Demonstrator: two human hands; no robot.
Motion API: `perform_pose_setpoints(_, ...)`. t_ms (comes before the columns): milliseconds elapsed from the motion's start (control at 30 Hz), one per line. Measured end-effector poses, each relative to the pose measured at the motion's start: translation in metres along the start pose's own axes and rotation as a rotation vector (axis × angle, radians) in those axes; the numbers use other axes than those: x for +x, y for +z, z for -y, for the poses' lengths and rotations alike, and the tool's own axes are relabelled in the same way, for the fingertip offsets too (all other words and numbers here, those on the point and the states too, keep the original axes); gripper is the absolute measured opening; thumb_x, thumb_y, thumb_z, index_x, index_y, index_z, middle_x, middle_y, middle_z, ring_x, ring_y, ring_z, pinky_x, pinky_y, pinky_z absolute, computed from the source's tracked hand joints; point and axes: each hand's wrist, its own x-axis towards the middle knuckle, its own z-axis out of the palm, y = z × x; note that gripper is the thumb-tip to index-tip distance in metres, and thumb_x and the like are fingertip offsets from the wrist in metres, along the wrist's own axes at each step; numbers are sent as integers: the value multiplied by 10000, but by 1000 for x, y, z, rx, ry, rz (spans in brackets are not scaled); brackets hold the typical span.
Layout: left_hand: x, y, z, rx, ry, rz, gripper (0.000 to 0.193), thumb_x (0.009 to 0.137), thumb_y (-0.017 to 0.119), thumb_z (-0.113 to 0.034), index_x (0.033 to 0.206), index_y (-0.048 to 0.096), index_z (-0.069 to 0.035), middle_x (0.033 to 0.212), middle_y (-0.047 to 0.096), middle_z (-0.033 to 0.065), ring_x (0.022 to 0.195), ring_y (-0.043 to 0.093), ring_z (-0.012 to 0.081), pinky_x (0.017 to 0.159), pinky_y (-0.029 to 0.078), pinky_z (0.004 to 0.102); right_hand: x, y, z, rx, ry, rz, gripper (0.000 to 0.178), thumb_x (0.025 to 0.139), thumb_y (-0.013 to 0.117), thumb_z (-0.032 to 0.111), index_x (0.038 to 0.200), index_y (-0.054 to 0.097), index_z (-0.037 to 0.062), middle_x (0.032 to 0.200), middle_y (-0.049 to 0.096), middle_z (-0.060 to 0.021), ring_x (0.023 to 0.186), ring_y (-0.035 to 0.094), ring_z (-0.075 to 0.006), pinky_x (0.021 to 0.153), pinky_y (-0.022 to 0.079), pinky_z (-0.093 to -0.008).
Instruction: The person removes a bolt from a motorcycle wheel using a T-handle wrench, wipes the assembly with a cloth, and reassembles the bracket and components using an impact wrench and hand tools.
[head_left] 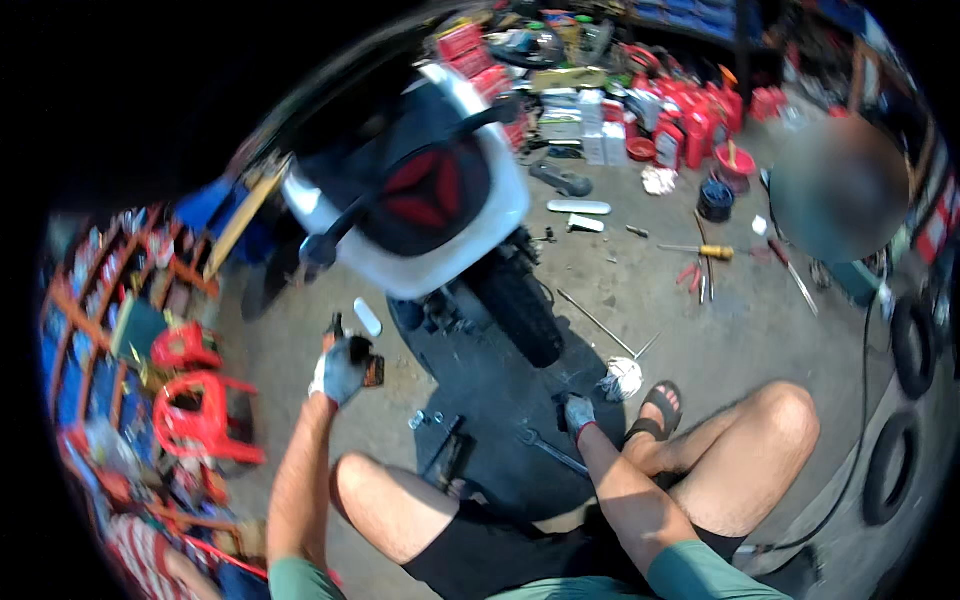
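My left hand [344, 372], in a pale work glove, is closed around an orange-and-black cordless power tool [374, 371], left of the scooter. My right hand [578, 412], also gloved, is low over the floor between my legs. Its fingers are curled at a small dark thing that I cannot make out. Ahead stands a white-and-black scooter [400, 272], its black tyre [515, 310] pointing toward me. A combination wrench [556, 452] lies just left of my right forearm. Small metal parts [418, 420] and a dark bar-like tool [444, 447] rest near my left knee.
Right of the wheel lie a long metal rod tool [598, 324], a white rag [622, 379], a yellow-handled screwdriver [715, 252] and red-handled pliers [690, 276]. Red stools [205, 415] stand left. Red bottles [690, 125] crowd the back; tyres [890, 468] lie right. Another person's striped sleeve [140, 550] shows lower left.
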Motion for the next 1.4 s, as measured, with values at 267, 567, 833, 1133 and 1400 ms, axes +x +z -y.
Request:
perform_pose_setpoints(267,2,60,-14,63,-191,566,277,856,598,-244,1056,646,-58,1049,664,171,995,630,322,873,495,391,48,-24,-57,-122,25,-322,337,806,547,165,1087,639,4,987,674,-160,928,630,-285,818,488,-369)
perform_pose_setpoints(567,8,85,-5,-122,-418,668,210,877,608,-161,1036,638,-28,1020,680,119,960,637,221,866,492,321,43,-30,-59,-414,127,-479,370,825,541,246,1128,626,51,1030,657,-242,1015,610,-399,879,475,-447)
perform_pose_setpoints(833,24,88,-15,-142,-472,709,212,888,603,-126,1061,622,-7,1030,674,125,968,631,207,878,486,310,22,2,-52,-621,10,-649,388,760,599,178,1110,603,11,1083,631,-214,1003,595,-375,891,460,-442)
perform_pose_setpoints(1133,25,88,-9,-167,-462,681,213,885,610,-133,1060,631,-13,1024,679,125,970,635,200,873,489,312,26,9,-62,-717,-29,-665,452,766,588,201,1168,581,-7,1131,606,-217,1081,556,-363,941,425,-442)
perform_pose_setpoints(1400,-9,67,-1,-333,-437,542,220,888,601,-147,1057,633,-10,1017,685,133,957,641,218,867,490,325,28,4,-57,-627,21,-523,400,778,493,195,1115,603,10,1118,610,-253,1062,565,-421,948,433,-472)
